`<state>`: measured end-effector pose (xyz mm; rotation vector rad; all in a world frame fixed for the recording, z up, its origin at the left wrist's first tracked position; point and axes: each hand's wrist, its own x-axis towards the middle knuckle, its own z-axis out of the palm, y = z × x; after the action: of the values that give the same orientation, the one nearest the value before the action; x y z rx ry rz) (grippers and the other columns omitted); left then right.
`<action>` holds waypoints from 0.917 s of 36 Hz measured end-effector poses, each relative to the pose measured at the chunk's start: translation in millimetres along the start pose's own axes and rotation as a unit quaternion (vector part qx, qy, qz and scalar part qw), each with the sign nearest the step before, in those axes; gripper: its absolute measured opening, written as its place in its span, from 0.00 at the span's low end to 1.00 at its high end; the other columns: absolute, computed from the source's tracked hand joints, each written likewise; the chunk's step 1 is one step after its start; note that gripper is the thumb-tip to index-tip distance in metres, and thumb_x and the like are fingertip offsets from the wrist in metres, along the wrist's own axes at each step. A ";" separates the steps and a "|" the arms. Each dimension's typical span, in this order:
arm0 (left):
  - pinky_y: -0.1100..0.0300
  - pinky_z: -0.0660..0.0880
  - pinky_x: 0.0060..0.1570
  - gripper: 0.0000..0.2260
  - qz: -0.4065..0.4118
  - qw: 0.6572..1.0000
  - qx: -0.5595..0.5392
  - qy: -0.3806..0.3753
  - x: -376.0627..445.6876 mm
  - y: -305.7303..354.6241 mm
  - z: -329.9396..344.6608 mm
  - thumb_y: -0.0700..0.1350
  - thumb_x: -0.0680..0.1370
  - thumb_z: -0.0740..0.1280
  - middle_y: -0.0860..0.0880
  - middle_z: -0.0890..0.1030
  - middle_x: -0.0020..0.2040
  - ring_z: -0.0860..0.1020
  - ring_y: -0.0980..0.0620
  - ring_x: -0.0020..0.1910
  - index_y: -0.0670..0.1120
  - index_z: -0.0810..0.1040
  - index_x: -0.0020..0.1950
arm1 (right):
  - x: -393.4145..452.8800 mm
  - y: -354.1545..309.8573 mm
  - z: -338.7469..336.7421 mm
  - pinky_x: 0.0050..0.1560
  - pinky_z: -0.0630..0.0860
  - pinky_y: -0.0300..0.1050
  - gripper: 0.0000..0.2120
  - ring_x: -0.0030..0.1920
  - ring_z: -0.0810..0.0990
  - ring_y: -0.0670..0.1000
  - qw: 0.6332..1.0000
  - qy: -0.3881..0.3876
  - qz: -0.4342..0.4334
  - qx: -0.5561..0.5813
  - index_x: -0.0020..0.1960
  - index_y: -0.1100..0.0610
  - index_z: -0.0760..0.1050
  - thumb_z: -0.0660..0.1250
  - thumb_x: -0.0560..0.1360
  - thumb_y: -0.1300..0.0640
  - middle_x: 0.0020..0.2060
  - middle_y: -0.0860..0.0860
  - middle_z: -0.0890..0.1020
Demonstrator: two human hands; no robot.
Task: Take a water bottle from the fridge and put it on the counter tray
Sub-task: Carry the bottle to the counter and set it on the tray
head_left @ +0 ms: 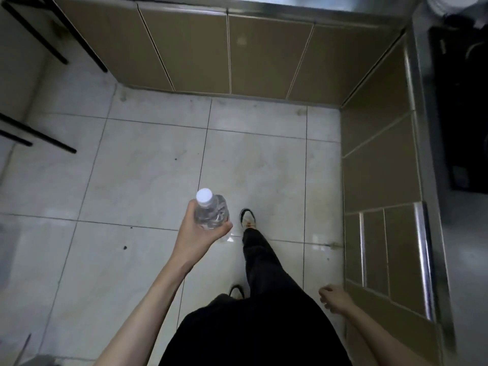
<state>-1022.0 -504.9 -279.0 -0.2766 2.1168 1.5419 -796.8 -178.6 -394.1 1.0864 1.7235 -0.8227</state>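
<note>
A clear water bottle (211, 211) with a white cap stands upright in my left hand (196, 235), which wraps its lower body from below, over the tiled floor near the middle of the view. My right hand (334, 298) hangs low at the right beside the cabinet front, fingers loosely curled with nothing in them. No tray and no fridge are in view.
Brown cabinet fronts (237, 54) run along the far side and down the right. A steel counter edge (425, 260) runs on the right, with a black hob (464, 114) on top. Black chair legs (39, 138) stand at the left. My legs and shoes (248, 219) are below.
</note>
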 end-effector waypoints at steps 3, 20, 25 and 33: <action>0.53 0.80 0.61 0.27 -0.006 1.000 -0.006 0.003 50.0 32.5 1.0 0.48 0.68 0.82 0.53 0.85 0.58 0.84 0.54 0.58 0.54 0.76 0.64 | 28.4 -50.3 -35.8 0.28 0.60 0.40 0.17 0.25 0.67 0.50 0.999 -0.014 -0.003 -0.029 0.34 0.60 0.70 0.59 0.81 0.66 0.29 0.60 0.72; 0.63 0.79 0.52 0.25 -0.006 0.995 -0.054 0.088 332.6 207.2 -60.2 0.40 0.69 0.82 0.56 0.85 0.54 0.85 0.62 0.50 0.53 0.77 0.61 | 76.1 -598.5 -228.4 0.54 0.75 0.47 0.13 0.53 0.82 0.55 0.964 0.014 -0.265 0.006 0.62 0.60 0.81 0.62 0.81 0.60 0.53 0.58 0.85; 0.63 0.81 0.50 0.25 0.013 0.998 -0.011 0.067 437.9 250.1 -81.3 0.43 0.68 0.81 0.51 0.85 0.53 0.85 0.56 0.51 0.51 0.76 0.61 | 101.2 -663.9 -264.9 0.47 0.72 0.46 0.12 0.47 0.78 0.55 0.975 0.027 -0.218 0.020 0.57 0.64 0.81 0.63 0.79 0.62 0.47 0.58 0.83; 0.70 0.78 0.44 0.24 0.047 0.999 0.022 0.015 588.7 350.8 -101.2 0.41 0.69 0.82 0.61 0.84 0.51 0.84 0.67 0.48 0.54 0.76 0.59 | 126.2 -667.0 -333.0 0.41 0.66 0.47 0.11 0.36 0.72 0.52 0.993 0.040 -0.096 0.059 0.35 0.53 0.70 0.60 0.76 0.60 0.34 0.53 0.74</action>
<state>-1707.6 -406.6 -262.3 -0.1887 2.2131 1.5492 -1548.4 -110.7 -346.6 1.0550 1.8867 -1.0246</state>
